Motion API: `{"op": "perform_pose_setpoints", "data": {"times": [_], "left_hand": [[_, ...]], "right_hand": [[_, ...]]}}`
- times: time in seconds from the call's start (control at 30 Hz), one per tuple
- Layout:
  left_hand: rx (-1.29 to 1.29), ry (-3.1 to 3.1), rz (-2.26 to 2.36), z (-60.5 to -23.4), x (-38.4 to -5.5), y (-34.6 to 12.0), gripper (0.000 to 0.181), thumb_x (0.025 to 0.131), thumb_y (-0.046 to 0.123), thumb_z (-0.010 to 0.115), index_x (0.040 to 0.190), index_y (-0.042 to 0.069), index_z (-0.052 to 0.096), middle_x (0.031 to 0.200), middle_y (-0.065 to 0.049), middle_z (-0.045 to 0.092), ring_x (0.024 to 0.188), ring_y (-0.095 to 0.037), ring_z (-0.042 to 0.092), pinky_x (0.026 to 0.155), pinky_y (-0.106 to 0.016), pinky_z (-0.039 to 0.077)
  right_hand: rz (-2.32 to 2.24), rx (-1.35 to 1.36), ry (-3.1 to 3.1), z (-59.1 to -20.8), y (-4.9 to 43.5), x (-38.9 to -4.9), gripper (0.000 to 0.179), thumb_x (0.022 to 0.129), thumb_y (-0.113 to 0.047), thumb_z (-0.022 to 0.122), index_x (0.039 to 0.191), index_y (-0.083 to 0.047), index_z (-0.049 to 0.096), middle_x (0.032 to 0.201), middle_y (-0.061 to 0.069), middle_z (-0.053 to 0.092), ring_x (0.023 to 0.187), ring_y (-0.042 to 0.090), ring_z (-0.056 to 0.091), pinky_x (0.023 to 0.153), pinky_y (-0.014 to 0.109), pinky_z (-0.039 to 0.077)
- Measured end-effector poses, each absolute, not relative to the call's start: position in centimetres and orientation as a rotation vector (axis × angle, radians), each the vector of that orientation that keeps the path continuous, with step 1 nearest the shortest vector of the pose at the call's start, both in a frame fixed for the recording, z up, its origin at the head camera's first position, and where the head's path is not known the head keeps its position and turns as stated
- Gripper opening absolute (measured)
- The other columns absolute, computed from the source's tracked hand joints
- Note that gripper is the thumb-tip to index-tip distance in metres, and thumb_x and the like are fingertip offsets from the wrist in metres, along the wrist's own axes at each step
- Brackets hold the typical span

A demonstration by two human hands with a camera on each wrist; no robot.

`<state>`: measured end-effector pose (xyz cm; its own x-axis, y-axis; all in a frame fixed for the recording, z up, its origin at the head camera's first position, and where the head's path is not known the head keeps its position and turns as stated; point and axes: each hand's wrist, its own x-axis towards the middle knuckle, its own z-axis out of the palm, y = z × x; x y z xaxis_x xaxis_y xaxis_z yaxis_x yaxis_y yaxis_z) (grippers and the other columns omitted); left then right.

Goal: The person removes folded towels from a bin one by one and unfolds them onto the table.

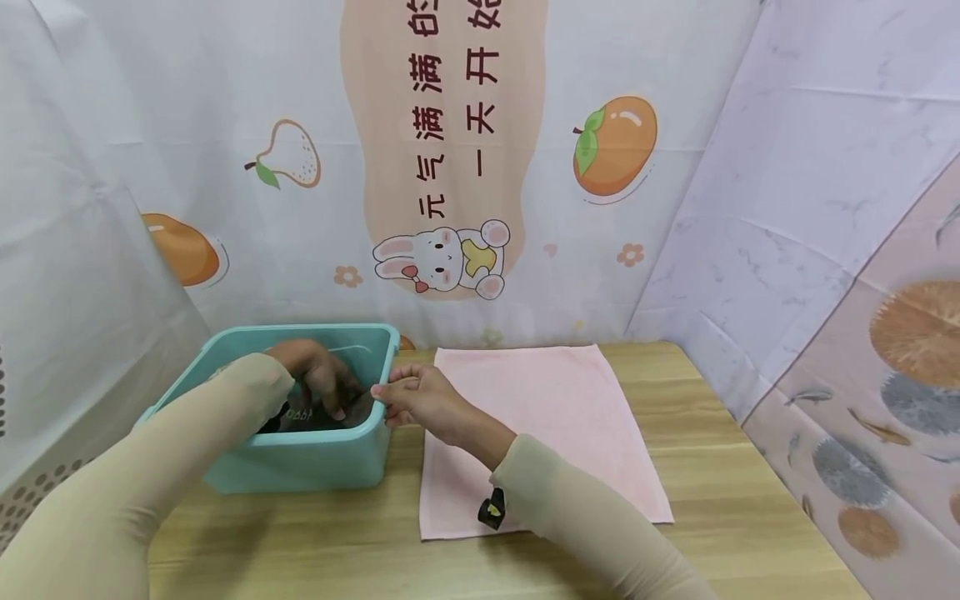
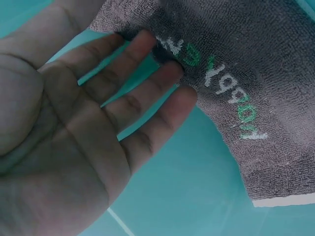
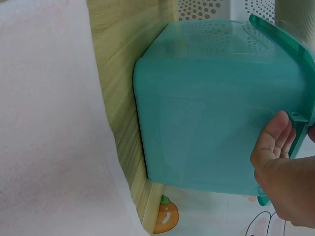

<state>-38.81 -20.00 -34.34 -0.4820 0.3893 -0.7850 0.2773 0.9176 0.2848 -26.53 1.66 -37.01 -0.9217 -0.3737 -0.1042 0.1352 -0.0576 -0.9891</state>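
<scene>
A turquoise plastic storage bin [image 1: 300,462] stands at the left of the wooden table. My left hand [image 1: 321,379] reaches down inside it. There, in the left wrist view, a grey-brown terry towel [image 2: 275,73] shows white and green embroidered letters. The left fingers [image 2: 140,105] are spread and nearly straight, their tips at the towel's edge. My right hand [image 1: 431,404] pinches the bin's right rim, thumb over the top and fingers on the outer side, as the right wrist view also shows.
A pink towel [image 1: 555,417] lies flat on the wooden table [image 1: 720,492], right of the bin and under the right forearm. A printed curtain [image 1: 300,67] hangs behind the table. Beyond the bin, the right wrist view shows a white perforated basket [image 3: 202,10].
</scene>
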Motion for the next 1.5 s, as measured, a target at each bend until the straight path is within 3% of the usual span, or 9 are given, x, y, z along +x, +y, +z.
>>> {"op": "perform_pose_setpoints", "data": {"times": [0.17, 0.33, 0.53, 0.63, 0.9, 1.1, 1.37, 1.5], "left_hand": [[0.494, 2.120, 0.121, -34.49, -38.76, -20.34, 0.040, 0.096, 0.023, 0.074, 0.131, 0.007, 0.064, 0.130, -0.007, 0.063, 0.114, -0.027, 0.062, 0.090, -0.050, 0.057], [0.432, 2.093, 0.137, -34.52, -38.79, -20.23, 0.051, 0.096, 0.020, 0.074, 0.141, 0.005, 0.055, 0.134, -0.011, 0.060, 0.115, -0.028, 0.060, 0.092, -0.051, 0.056], [0.395, 2.078, 0.140, -34.58, -38.86, -20.23, 0.067, 0.096, 0.017, 0.074, 0.153, 0.005, 0.042, 0.138, -0.011, 0.059, 0.113, -0.028, 0.060, 0.093, -0.051, 0.055], [0.395, 2.063, 0.131, -34.63, -39.02, -20.12, 0.065, 0.096, 0.017, 0.073, 0.153, 0.007, 0.043, 0.138, -0.012, 0.059, 0.113, -0.027, 0.061, 0.093, -0.050, 0.056], [0.430, 2.030, 0.086, -34.38, -39.44, -19.74, 0.050, 0.096, 0.017, 0.073, 0.143, 0.010, 0.057, 0.140, -0.013, 0.059, 0.120, -0.028, 0.059, 0.092, -0.052, 0.056], [0.463, 2.011, 0.068, -34.25, -39.35, -19.77, 0.049, 0.095, 0.016, 0.075, 0.142, 0.013, 0.059, 0.149, -0.012, 0.051, 0.129, -0.030, 0.053, 0.095, -0.052, 0.055], [0.427, 2.031, 0.120, -34.50, -39.26, -19.80, 0.067, 0.094, 0.013, 0.075, 0.152, 0.004, 0.043, 0.145, -0.013, 0.054, 0.132, -0.031, 0.051, 0.100, -0.053, 0.052], [0.436, 2.039, 0.109, -34.40, -39.06, -20.00, 0.059, 0.094, 0.011, 0.074, 0.147, 0.001, 0.049, 0.137, -0.011, 0.060, 0.125, -0.029, 0.056, 0.096, -0.052, 0.054]], "right_hand": [[-2.033, -0.253, 1.881, -36.82, 1.61, -26.62, 0.024, 0.095, -0.015, 0.074, 0.111, -0.006, 0.058, 0.086, 0.005, 0.072, 0.073, 0.015, 0.067, 0.086, 0.048, 0.059], [-2.037, -0.244, 1.885, -36.84, 1.48, -26.66, 0.025, 0.095, -0.014, 0.075, 0.111, -0.004, 0.058, 0.086, 0.006, 0.072, 0.074, 0.016, 0.067, 0.087, 0.050, 0.059], [-2.039, -0.257, 1.885, -36.88, 1.42, -26.78, 0.024, 0.095, -0.014, 0.075, 0.110, -0.004, 0.058, 0.086, 0.006, 0.072, 0.074, 0.016, 0.067, 0.077, 0.040, 0.062], [-2.037, -0.267, 1.889, -36.85, 1.47, -26.88, 0.023, 0.095, -0.014, 0.074, 0.109, -0.004, 0.058, 0.086, 0.006, 0.072, 0.073, 0.016, 0.067, 0.071, 0.035, 0.062], [-2.032, -0.261, 1.902, -36.75, 1.55, -27.09, 0.023, 0.096, -0.014, 0.074, 0.109, -0.004, 0.059, 0.086, 0.007, 0.072, 0.073, 0.016, 0.068, 0.072, 0.035, 0.062], [-2.050, -0.252, 1.898, -36.91, 1.46, -26.97, 0.022, 0.095, -0.013, 0.074, 0.109, -0.003, 0.059, 0.085, 0.007, 0.072, 0.072, 0.016, 0.068, 0.069, 0.033, 0.061], [-2.048, -0.275, 1.890, -37.04, 1.54, -26.94, 0.020, 0.096, -0.013, 0.073, 0.107, -0.004, 0.059, 0.084, 0.006, 0.072, 0.072, 0.015, 0.068, 0.070, 0.034, 0.061], [-2.043, -0.281, 1.885, -37.08, 1.52, -26.92, 0.020, 0.096, -0.013, 0.073, 0.107, -0.004, 0.060, 0.084, 0.006, 0.072, 0.072, 0.015, 0.068, 0.070, 0.034, 0.062]]}}
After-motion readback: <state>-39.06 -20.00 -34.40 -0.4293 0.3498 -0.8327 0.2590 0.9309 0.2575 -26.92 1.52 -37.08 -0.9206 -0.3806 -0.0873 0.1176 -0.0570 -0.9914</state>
